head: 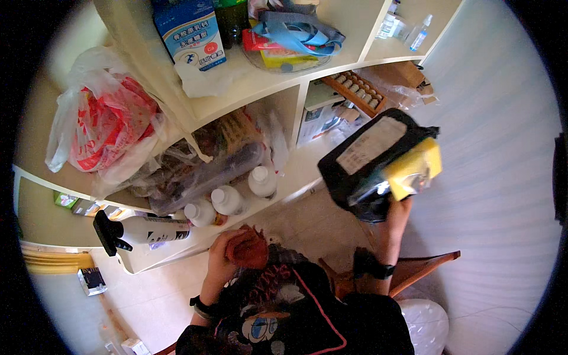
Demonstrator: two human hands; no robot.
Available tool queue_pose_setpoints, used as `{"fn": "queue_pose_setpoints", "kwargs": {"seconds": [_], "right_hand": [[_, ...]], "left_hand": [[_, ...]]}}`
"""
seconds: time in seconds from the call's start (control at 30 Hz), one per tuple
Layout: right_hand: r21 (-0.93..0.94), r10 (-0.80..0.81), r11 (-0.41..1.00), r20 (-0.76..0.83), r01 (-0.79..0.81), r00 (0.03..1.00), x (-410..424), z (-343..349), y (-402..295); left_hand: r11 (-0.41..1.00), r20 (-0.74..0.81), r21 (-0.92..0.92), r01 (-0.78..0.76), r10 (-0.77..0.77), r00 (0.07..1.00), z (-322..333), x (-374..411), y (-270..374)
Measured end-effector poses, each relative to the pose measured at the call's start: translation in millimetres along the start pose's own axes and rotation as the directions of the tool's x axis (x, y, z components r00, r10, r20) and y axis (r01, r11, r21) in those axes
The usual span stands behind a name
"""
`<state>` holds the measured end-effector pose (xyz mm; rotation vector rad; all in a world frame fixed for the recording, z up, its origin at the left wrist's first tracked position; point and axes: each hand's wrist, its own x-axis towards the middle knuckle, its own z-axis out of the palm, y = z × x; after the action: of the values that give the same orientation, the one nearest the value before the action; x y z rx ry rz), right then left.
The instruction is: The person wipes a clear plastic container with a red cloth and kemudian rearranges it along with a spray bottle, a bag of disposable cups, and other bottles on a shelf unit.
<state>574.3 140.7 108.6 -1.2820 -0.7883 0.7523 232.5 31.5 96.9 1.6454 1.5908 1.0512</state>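
My left hand (218, 255) grips a crumpled reddish-brown cloth (248, 247) close to my chest. Raised at the right, my right hand (400, 211) holds a black plastic package (361, 171) with a pale label that bears writing. A yellow packet (412, 168) with a clear, shiny part lies against that package in the same grip; the fingers are mostly hidden behind it. Near the cloth, white bottles (227, 199) stand along the edge of a cream shelf (284, 166). A white spray bottle (155, 229) with a black trigger head is left of my left hand.
Above, the shelf unit holds a blue-and-white box (191, 35), blue straps (293, 33) and a wooden abacus (357, 91). Plastic bags (111, 120) fill the left side. A pale curtain-like surface (483, 177) borders the right, with a wooden chair (421, 270) below.
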Motion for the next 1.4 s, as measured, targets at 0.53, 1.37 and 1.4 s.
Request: {"fn": "queue_pose_setpoints", "kwargs": {"seconds": [0.53,1.37,1.4], "right_hand": [[0.022,-0.268,0.958,0.420,0.286,0.867,275.0,63.5,-179.1],[-0.182,-0.561,0.662,0.524,0.727,0.641,286.9,81.0,-177.7],[-0.341,-0.653,0.215,0.646,0.915,0.394,285.1,79.3,-177.2]], "left_hand": [[0.997,0.002,-0.062,-0.044,0.044,0.999,-5.8,1.9,-3.8],[0.992,-0.081,-0.125,0.015,-0.025,0.996,-4.5,0.4,-1.7],[0.990,-0.080,-0.138,0.014,-0.026,0.996,-3.1,-0.8,-8.3]]}}
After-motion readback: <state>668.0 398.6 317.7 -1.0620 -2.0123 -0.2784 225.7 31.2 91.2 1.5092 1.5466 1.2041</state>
